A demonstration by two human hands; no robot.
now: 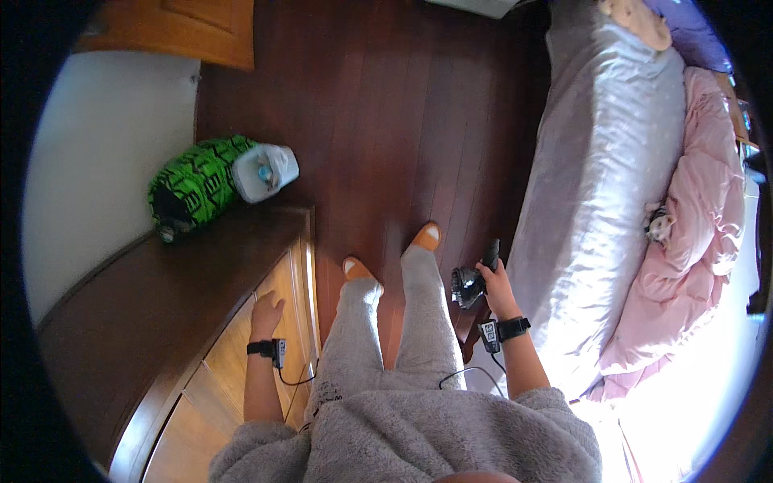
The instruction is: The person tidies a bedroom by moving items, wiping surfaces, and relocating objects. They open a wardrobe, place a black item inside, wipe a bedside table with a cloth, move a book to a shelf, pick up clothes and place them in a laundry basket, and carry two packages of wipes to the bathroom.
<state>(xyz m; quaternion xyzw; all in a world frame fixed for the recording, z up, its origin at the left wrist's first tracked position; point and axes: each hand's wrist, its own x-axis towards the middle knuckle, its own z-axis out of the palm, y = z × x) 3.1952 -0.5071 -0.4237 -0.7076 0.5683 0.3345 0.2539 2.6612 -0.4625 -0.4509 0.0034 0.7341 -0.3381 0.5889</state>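
My right hand (pixel 497 283) is closed round a black object with a stubby dark end (pixel 490 253) and a glossy, bulky part (pixel 468 287); its exact kind I cannot make out. It is held beside the bed's edge, above the floor. My left hand (pixel 267 315) hangs with the thumb apart from the fingers and nothing in it, in front of the light wooden cabinet doors (pixel 241 354). Each wrist wears a black strap with a small device and a cable.
On the right runs a bed (pixel 592 169) with a grey sheet and a pink quilt (pixel 684 266). At left stand a dark cabinet top (pixel 161 290), a green and black patterned bag (pixel 197 181) and a white bin (pixel 268 191). An orange-brown wooden door (pixel 177 28) shows at upper left.
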